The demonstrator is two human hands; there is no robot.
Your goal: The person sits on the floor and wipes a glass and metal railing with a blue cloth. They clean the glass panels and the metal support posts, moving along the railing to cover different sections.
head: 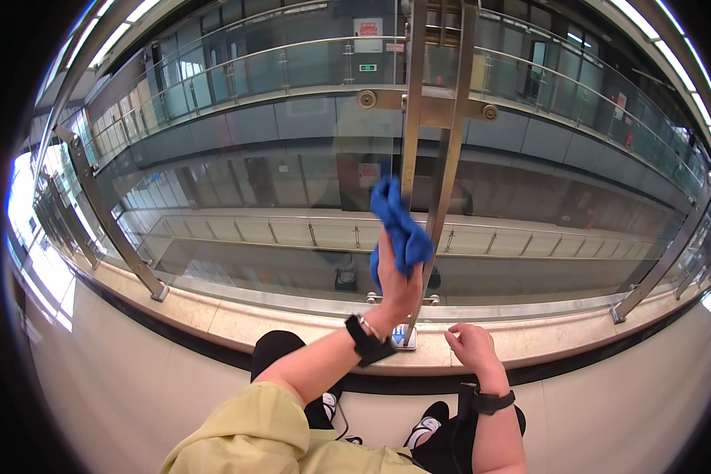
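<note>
My left hand grips a bunched blue cloth, whose top reaches up along the double metal post of a glass railing. The cloth lies at the post's left bar and the edge of the glass panel; whether it touches the glass is hard to tell. Low on the right, my right hand is loosely curled above the stone ledge, with no object visible in it. Both wrists wear black straps.
Slanted metal posts hold the railing at left and right. Round metal clamps join glass and post. Beyond the glass lie lower floors and further railings. My knees and shoes are close to the ledge, over a pale tiled floor.
</note>
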